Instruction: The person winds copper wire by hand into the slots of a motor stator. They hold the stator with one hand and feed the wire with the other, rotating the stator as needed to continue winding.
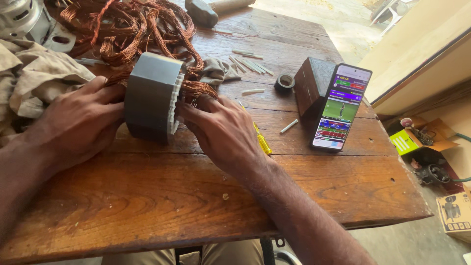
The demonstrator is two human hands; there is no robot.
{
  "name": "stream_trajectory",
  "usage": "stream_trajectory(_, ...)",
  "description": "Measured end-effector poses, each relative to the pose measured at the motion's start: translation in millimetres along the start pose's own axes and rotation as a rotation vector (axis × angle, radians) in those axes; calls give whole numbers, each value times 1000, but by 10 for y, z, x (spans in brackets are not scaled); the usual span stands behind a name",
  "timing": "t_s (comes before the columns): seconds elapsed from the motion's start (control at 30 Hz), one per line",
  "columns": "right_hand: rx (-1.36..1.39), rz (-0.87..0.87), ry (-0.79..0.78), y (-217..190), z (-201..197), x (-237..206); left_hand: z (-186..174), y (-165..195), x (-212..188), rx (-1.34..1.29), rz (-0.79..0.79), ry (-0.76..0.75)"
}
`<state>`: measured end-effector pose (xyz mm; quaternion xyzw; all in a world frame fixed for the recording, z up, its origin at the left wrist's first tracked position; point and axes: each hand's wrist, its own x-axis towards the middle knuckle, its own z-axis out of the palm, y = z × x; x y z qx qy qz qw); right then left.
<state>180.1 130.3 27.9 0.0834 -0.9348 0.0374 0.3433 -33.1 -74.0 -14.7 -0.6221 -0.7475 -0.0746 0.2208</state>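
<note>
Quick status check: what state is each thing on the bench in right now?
Grey cylindrical metal stator core: on its side, clasped between both hands.
Copper wire coils: loose, tangled behind the core.
Left hand: pressed against the core's left face.
Right hand: fingers at the slotted face.
Yellow-handled screwdriver: lying flat, partly under the right hand.
Smartphone: screen lit, propped against a dark wooden block.
Black tape roll: lying flat.
</note>
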Motion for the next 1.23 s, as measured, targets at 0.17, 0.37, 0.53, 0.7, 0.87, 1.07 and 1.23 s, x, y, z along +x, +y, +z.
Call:
stream_trajectory(0.17, -22, -8, -132, 86, 66, 20, 26, -45, -37, 108, -35, -82)
stream_trajectory(0.37, -16, -11, -157, 59, -16, 49, -72, -16, -19, 141, 20, 2)
stream_trajectory(0.53, 63, -26, -81, 10, -132, 53, -165, 86, 20, -46, -4, 36)
stream_trajectory(0.7, 90, 13, -119, 30, -94, 51, -166, 87, 5, 18, -18, 17)
stream_trajectory(0.87, 74, 11, -103, 68, -45, 39, -150, 60, 20, 156, 4, 22)
stream_trajectory(1.07, -42, -29, -68, 148, 64, 31, -169, 54, 12, 317, 13, 107)
stream_trajectory(1.23, -118, 13, -85, 135, 148, 6, -156, 97, -8, 405, 27, 174)
